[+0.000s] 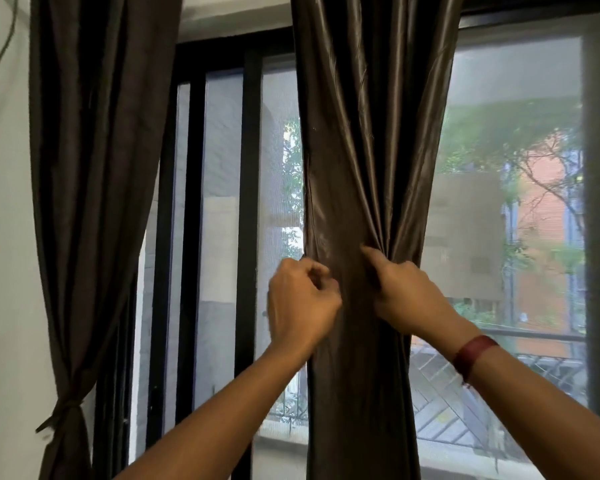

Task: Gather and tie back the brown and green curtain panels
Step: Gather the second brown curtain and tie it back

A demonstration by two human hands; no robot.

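A shiny brown curtain panel [361,133] hangs in the middle of the window, bunched into a narrow column at hand height. My left hand [300,303] is curled at the panel's left edge and pinches the fabric there. My right hand [402,289] grips the gathered folds from the right side, thumb pointing up-left along the cloth. A second dark panel [94,168] hangs at the left, cinched low down by a tie [65,408].
Behind the curtains is a black-framed sliding window [246,202] with mesh screen. A white wall [4,271] stands at the left with a thin cable running down it. A balcony railing [534,341] and trees lie outside.
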